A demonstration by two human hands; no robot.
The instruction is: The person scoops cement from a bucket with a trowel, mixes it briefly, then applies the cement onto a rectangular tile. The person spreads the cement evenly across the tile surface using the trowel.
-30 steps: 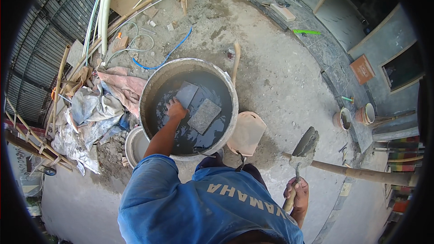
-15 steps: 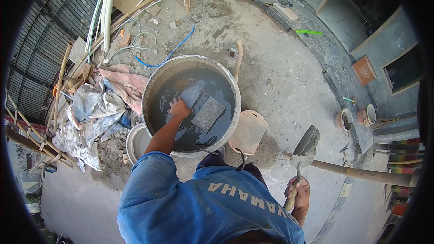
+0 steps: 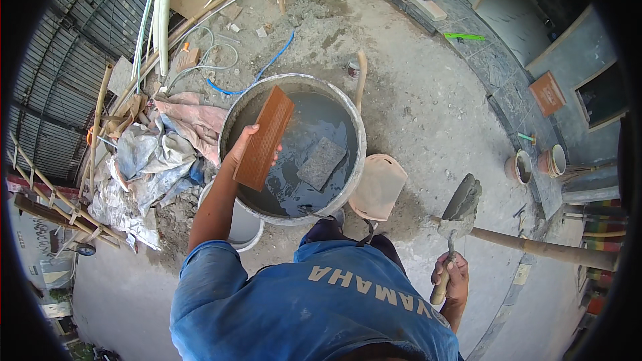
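A flat rectangular reddish-brown tile (image 3: 266, 139) with a ridged face is tilted over the left side of a round tub (image 3: 362, 144) of murky grey water. My left hand (image 3: 242, 142) grips it by its long edges, thumb on one side and fingertips on the other. A grey rectangular slab (image 3: 322, 163) lies partly above the water beside it. Out to the right, my right hand (image 3: 457, 277) is wrapped round the wooden handle of a pointed trowel (image 3: 462, 206), whose blade carries wet grey mortar.
A pale plastic scoop-like container (image 3: 378, 187) and a white bucket (image 3: 246, 227) stand against the tub. Crumpled sacks (image 3: 144, 150) lie left. A wooden pole (image 3: 528, 249) stretches right beneath the trowel. Two buckets (image 3: 519, 167) stand by the tiled ledge.
My left hand has come up out of the water with the tile, which was under the surface before. My right hand keeps hold of the trowel in nearly the same place.
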